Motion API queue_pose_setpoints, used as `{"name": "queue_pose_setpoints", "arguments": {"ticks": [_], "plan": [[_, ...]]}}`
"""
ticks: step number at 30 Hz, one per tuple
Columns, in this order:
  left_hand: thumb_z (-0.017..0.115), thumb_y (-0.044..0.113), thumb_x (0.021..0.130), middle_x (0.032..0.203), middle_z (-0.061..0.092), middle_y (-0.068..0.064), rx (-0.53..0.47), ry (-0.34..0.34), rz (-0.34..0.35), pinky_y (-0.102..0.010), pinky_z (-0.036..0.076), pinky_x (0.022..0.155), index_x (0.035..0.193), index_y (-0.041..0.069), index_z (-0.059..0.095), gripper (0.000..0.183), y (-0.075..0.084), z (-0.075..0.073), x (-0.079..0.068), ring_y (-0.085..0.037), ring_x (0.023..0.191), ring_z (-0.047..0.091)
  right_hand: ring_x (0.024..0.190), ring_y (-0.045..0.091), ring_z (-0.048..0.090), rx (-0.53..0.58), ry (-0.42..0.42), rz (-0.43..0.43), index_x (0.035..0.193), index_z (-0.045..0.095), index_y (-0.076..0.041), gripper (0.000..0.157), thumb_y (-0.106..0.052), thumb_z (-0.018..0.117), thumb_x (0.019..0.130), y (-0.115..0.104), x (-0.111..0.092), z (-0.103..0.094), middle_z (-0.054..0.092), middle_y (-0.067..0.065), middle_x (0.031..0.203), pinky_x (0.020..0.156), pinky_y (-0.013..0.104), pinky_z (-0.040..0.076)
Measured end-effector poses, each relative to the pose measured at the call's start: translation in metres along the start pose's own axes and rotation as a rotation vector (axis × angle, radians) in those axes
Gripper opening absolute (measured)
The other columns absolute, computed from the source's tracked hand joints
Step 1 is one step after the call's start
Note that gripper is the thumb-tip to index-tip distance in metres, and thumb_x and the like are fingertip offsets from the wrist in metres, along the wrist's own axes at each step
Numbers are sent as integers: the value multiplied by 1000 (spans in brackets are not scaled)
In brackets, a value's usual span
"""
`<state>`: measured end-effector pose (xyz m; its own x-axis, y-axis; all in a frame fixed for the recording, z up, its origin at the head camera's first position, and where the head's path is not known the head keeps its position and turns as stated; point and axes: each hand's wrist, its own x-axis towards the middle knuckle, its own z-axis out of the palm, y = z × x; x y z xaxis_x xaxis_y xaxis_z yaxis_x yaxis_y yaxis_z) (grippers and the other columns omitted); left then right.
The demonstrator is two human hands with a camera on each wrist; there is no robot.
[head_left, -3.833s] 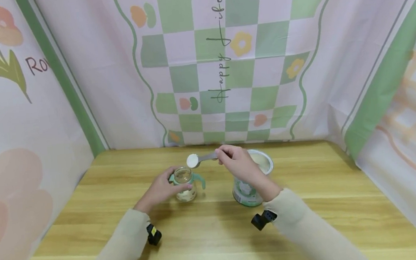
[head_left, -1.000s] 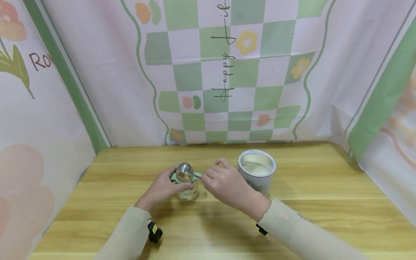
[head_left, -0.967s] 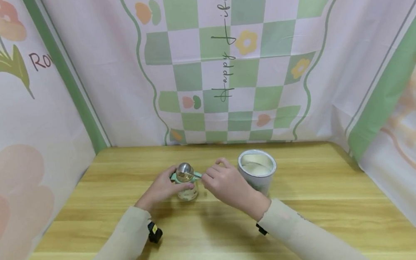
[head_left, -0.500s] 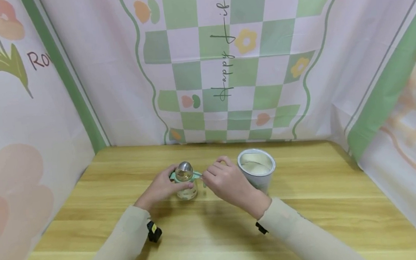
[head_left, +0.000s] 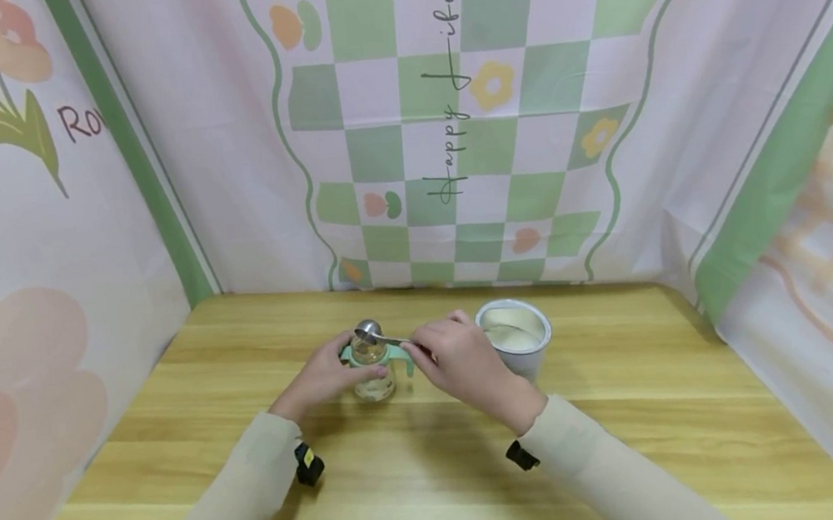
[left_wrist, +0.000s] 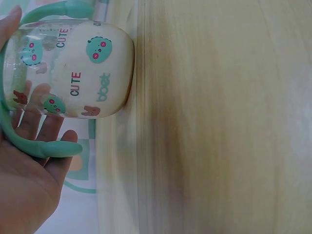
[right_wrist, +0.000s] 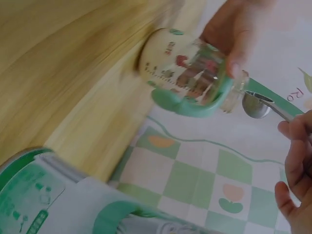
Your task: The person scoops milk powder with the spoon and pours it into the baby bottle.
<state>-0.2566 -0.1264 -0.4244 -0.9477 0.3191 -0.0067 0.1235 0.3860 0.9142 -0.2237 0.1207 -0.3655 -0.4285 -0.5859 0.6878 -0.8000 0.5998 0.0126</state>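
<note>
My left hand [head_left: 325,376] grips a clear baby bottle [head_left: 375,390] around its upper part, thumb in front. The bottle has green handles and stands upright and uncapped on the table. Off-white contents fill its lower part in the left wrist view, behind printed cartoon faces [left_wrist: 99,49]. My right hand [head_left: 464,364] pinches a metal measuring spoon [head_left: 367,329] by its handle. The spoon's round bowl is just over the bottle's mouth, its hollow partly showing. Behind the right hand stands an open milk powder can [head_left: 523,364] with pale powder [head_left: 510,337] inside.
The wooden table [head_left: 408,487] ends at the back against a curtain [head_left: 432,150] with a green-and-white check. More patterned cloth [head_left: 24,247] hangs along the left and right sides. A small black camera [head_left: 308,465] is on the left wrist.
The measuring spoon, heaped with white powder at first, was turned upside down over the bottle and is now rolled back with its hollow showing. The left hand has kept its grip on the bottle.
</note>
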Motion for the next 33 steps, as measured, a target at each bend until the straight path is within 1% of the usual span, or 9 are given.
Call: {"name": "queue_pose_setpoints", "arguments": {"ticks": [4, 7, 9, 12, 16, 20, 25, 29, 33], "plan": [[85, 50, 78, 123, 65, -2, 8, 5, -11, -59, 37, 107, 149, 21, 45, 87, -1, 0, 0, -28, 120, 56, 58, 5, 51, 152, -8, 109, 84, 73, -13, 15, -18, 68, 98, 0, 2, -4, 60, -10, 67, 68, 32, 39], [84, 50, 78, 123, 65, -3, 5, 8, -17, -60, 38, 106, 149, 21, 45, 87, -1, 1, 0, -28, 120, 57, 53, 3, 42, 233, -16, 161, 84, 73, -14, 18, -19, 65, 99, 2, 4, -8, 50, -14, 61, 62, 30, 37], [84, 49, 78, 122, 65, -4, 0, 7, -16, -59, 39, 105, 148, 22, 46, 84, -2, 1, 0, -28, 118, 58, 52, 3, 40, 274, -20, 182, 85, 73, -14, 18, -19, 65, 100, 3, 4, -11, 47, -14, 60, 56, 28, 38], [85, 48, 78, 122, 65, -4, 3, 14, -18, -59, 41, 103, 147, 21, 47, 83, -2, 1, 0, -27, 116, 59, 51, 3, 39, 345, -18, 218, 86, 74, -11, 18, -17, 64, 100, 6, 4, -15, 47, -13, 60, 48, 25, 38], [85, 48, 77, 123, 65, -4, 3, 17, -20, -57, 43, 102, 147, 22, 48, 83, -2, 1, 1, -26, 115, 59, 48, 5, 42, 425, 4, 276, 86, 74, -9, 18, -14, 64, 100, 11, 3, -21, 55, -10, 62, 42, 23, 35], [86, 49, 76, 123, 64, -4, 16, 25, -23, -54, 45, 100, 145, 23, 50, 82, -2, 1, 1, -25, 113, 60, 49, 6, 46, 432, 17, 333, 86, 75, -8, 18, -15, 65, 100, 18, 0, -28, 62, -8, 66, 40, 23, 34], [85, 51, 76, 122, 64, -4, 40, 27, -22, -52, 46, 100, 145, 21, 50, 83, -1, 1, 0, -24, 112, 60, 54, 7, 52, 397, 14, 384, 87, 75, -10, 19, -18, 65, 100, 28, -5, -39, 64, -8, 69, 44, 24, 38], [85, 51, 77, 122, 64, -3, 55, 28, -16, -52, 46, 100, 145, 21, 50, 82, 0, 0, -1, -24, 113, 59, 60, 8, 56, 391, 24, 389, 87, 75, -12, 18, -17, 64, 101, 34, -10, -49, 65, -5, 70, 46, 24, 41], [84, 51, 77, 123, 64, -3, 69, 30, -11, -53, 45, 101, 145, 21, 50, 81, 1, 1, -1, -24, 114, 59, 59, 9, 54, 369, 45, 376, 87, 75, -13, 16, -15, 65, 100, 42, -16, -58, 64, -4, 69, 45, 24, 39]]}}
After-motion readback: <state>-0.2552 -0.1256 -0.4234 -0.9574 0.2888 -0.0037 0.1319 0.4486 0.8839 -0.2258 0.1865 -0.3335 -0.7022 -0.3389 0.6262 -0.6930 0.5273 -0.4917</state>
